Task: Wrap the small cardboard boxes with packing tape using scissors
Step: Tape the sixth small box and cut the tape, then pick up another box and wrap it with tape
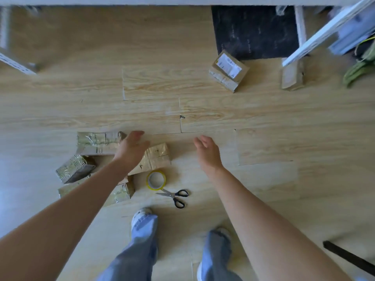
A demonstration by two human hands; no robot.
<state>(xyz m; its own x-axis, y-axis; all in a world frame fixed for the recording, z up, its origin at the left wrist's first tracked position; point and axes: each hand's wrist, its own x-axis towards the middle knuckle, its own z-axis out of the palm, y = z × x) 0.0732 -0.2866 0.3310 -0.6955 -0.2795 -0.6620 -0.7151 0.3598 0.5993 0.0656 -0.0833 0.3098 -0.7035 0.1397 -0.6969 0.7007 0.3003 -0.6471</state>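
two loose, empty hands — left hand (132, 148) hides part of a taped box (159, 156), right hand (207, 151) apart.

The left hand (132, 149) covers the left part of a taped box (159, 156); whether it touches this box cannot be told. The left forearm (97, 185) hides much of a second taped box (123, 192) below the wrist. Far beyond the right hand (207, 152), the print on the label (228, 64) of the far box (224, 80) is too small to read. A green plant (358, 66), far right of that hand, is blurred and cut by the edge.
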